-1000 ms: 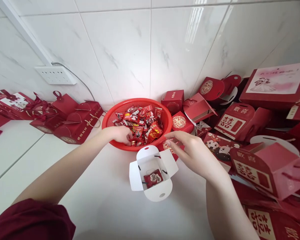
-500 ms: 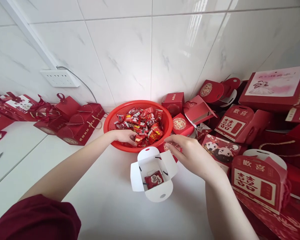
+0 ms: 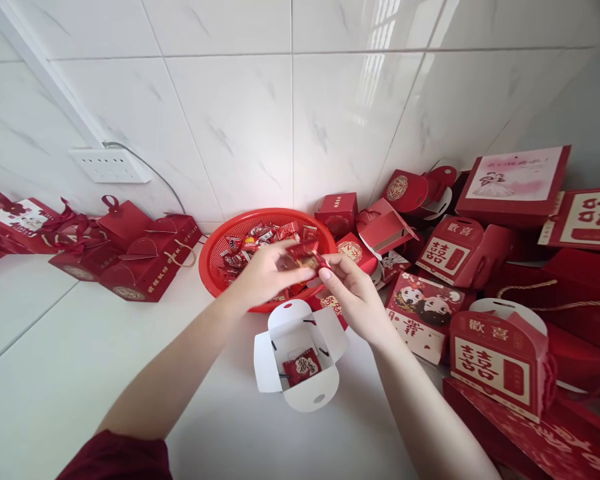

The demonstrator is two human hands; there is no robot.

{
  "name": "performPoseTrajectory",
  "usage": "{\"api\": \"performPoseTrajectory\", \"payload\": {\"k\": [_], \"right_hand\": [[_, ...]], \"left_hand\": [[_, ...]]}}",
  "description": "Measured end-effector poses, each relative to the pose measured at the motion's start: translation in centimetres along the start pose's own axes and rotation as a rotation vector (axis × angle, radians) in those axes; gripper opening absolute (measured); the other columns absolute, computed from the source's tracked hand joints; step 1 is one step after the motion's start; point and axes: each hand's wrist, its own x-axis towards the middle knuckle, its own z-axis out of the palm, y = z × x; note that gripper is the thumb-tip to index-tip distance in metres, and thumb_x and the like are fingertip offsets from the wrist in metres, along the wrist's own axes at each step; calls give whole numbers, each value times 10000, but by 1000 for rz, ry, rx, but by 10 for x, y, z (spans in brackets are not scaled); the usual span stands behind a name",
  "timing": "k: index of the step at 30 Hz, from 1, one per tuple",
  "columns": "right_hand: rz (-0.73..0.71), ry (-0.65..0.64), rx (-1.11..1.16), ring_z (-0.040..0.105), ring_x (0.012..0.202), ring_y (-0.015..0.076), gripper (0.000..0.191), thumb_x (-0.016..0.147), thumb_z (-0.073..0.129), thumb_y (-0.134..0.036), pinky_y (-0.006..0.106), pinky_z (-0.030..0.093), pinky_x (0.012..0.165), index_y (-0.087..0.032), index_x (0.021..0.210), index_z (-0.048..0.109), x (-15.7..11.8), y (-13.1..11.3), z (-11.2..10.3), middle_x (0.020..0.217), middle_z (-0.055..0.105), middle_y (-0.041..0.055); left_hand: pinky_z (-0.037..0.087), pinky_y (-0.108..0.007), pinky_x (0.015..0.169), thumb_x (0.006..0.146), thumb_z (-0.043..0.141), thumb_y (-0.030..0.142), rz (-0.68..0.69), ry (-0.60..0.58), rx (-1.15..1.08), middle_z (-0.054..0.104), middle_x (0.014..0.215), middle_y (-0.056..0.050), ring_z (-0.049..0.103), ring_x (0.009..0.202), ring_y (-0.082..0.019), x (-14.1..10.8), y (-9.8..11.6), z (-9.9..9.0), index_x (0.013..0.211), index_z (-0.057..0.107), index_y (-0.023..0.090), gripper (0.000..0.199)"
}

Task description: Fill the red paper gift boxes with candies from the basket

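A red and gold candy packet (image 3: 305,259) is held between both hands over the front right of a red plastic basket (image 3: 211,267). My left hand (image 3: 265,275) has its fingers wrapped round the packet. From the right, my right hand (image 3: 353,293) pinches the packet's edge. Red-wrapped candies (image 3: 234,260) lie in the basket, partly hidden by my left hand. Just in front of the basket an open white-lined box (image 3: 313,390) stands with its flaps spread. Inside the box lies a dark red packet (image 3: 301,367) with white lettering.
Red gift boxes (image 3: 150,257) stand at the left, with ribboned ones beyond. Many red boxes (image 3: 500,360) are heaped along the right, beside my right forearm. A white power strip (image 3: 111,165) and its cable are on the tiled wall behind the white table (image 3: 205,413).
My left hand has risen out of the candies and moved right, now with a packet. My right hand has moved left and taken the packet's edge. The view has shifted slightly.
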Motion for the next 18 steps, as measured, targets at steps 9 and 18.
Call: {"api": "performPoseTrajectory", "payload": {"k": [9,18], "right_hand": [[-77,-126,8,500,688,119,292,957,542,-422,238,418,648,-186,786,561,-1,-1,-5,733,552,-15],[-38,-83,-50,579,684,132,244,880,651,-403,241,449,638,-177,790,625,1,9,0,751,658,7]], "left_hand": [[569,-323,819,824,714,388,-83,114,-121,699,966,-56,672,941,-226,-29,1,23,998,663,172,282],[586,-282,732,852,664,468,-108,138,-9,679,873,-49,658,799,-175,-33,-17,23,839,665,140,328]]}}
